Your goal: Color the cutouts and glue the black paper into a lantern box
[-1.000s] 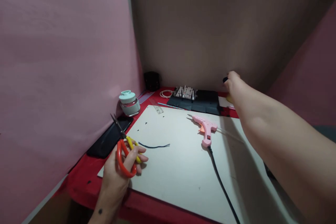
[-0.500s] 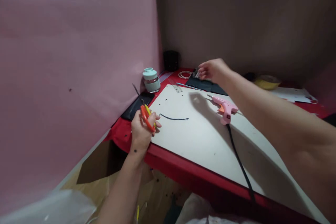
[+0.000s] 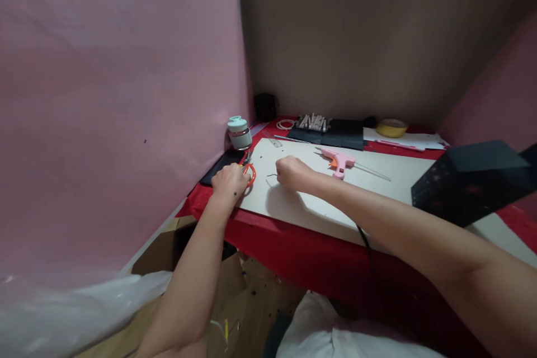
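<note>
At the left edge of the white board, my left hand is closed around orange-handled scissors, whose dark blades point up and away. My right hand is closed low over the board. A thin dark wire sticks out at the left of its fingers; the rest of the wire is hidden by the hand. Behind my right hand a pink glue gun lies on its side on the board, its black cord running toward the front edge.
A jar with a mint lid and a dark flat case are at the left. Along the back are a clear ruler, white pieces on black sheets and yellow tape. A large black box is at the right.
My right hand has moved from the back of the table down to the wire and closed there. The scissors have turned in my left hand. The black box has come into view.
</note>
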`<state>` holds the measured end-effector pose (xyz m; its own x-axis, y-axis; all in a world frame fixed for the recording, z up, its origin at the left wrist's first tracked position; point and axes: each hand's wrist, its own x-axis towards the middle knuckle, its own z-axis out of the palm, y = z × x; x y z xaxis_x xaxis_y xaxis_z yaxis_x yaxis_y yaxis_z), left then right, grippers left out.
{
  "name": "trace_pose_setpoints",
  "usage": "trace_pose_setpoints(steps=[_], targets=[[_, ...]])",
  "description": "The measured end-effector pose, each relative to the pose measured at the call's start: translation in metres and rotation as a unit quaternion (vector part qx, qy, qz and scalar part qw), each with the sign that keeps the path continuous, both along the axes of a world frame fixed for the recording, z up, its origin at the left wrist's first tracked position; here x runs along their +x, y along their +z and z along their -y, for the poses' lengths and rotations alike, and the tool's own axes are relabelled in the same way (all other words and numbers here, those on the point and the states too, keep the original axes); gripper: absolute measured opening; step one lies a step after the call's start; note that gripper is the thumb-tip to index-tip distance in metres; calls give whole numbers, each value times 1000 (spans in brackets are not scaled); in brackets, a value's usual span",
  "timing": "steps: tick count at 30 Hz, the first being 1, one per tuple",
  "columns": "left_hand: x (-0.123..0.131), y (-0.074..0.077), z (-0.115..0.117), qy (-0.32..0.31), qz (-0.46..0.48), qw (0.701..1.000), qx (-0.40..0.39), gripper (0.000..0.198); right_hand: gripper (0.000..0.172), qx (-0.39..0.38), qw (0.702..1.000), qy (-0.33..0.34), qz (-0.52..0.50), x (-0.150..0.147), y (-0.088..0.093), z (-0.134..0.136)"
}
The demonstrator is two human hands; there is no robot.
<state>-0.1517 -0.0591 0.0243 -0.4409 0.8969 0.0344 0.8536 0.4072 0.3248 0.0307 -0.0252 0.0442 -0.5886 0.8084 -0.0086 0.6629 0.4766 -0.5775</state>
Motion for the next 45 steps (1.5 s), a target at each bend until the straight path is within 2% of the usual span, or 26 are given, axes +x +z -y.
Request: trace_pose_setpoints(steps=[2, 4, 6, 9, 11, 14, 17, 19, 21, 25, 31, 37, 43, 45], targets=[[0, 4, -4, -9, 9, 1000, -1, 37, 31, -74, 992, -24, -100, 21, 6, 9], [2, 10, -5, -18, 33, 999, 10, 36, 20, -137, 966, -37, -215, 42, 11, 23], [9, 16, 1, -32, 73, 996, 38, 32, 17, -176, 926, -40, -331, 63, 15, 38], [34, 21, 24, -85, 181, 976, 84, 25, 26, -200, 856, -42, -474, 87, 15, 58], [57, 19, 46, -156, 294, 940, 75, 32, 30, -201, 816, -45, -540, 97, 12, 68], [94, 11, 75, -230, 451, 862, 43, 51, 33, -192, 770, -53, -606, 105, 5, 78], [125, 6, 89, -242, 560, 790, 64, 62, 33, -192, 744, -59, -637, 110, -4, 86], [141, 6, 91, -227, 603, 758, 105, 54, 31, -201, 730, -67, -650, 113, -10, 91], [153, 7, 92, -212, 624, 739, 141, 41, 29, -211, 716, -79, -661, 117, -17, 96], [169, 9, 95, -220, 629, 727, 166, 27, 27, -237, 690, -105, -676, 133, -26, 106], [181, 10, 102, -255, 606, 734, 172, 17, 32, -288, 667, -131, -675, 157, -29, 117], [187, 18, 105, -274, 573, 754, 169, 16, 27, -332, 686, -136, -633, 166, -28, 127], [194, 21, 100, -287, 564, 761, 146, 14, 30, -349, 697, -142, -610, 168, -24, 129], [195, 20, 97, -291, 569, 758, 133, 23, 32, -349, 699, -149, -606, 169, -24, 126]])
